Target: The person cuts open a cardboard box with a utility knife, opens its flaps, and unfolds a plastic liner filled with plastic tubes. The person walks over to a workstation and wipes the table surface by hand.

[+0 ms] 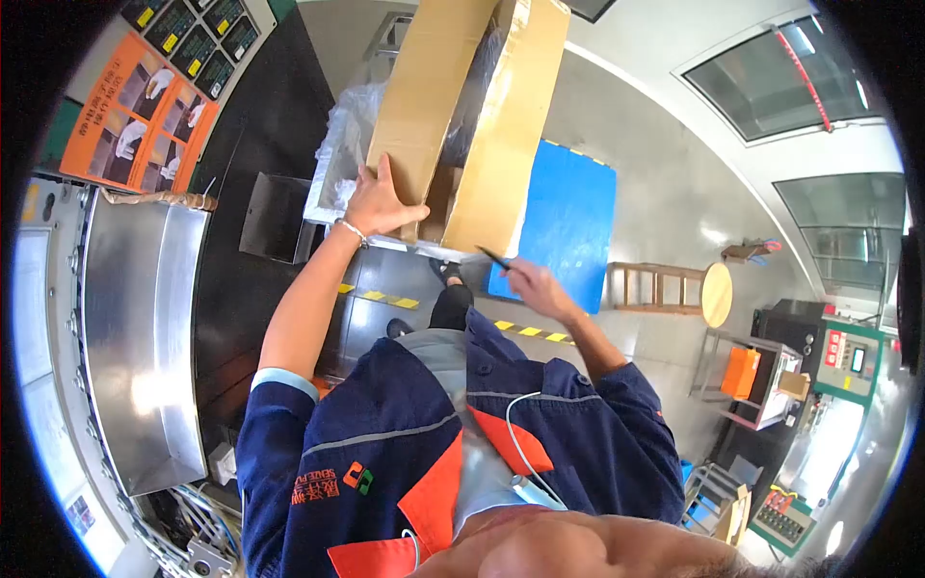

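Note:
A long brown cardboard box (415, 91) with its top flaps parted stands in front of me. Dark wrapped material (479, 82) shows in the gap between the flaps. My left hand (379, 202), a bracelet on its wrist, rests with thumb and forefinger spread on the near end of the left flap. Close to the box's near right corner, my right hand (541, 289) grips a slim black pen-like tool (493, 257), its tip pointing at the box. Whether it is a knife or a pen I cannot make out.
Clear plastic wrap (352, 125) and a white foam edge (318, 197) lie left of the box. A grey metal bin (275, 217) sits on the black bench (241, 144). To the right are a blue mat (568, 222) and a wooden stool (715, 295).

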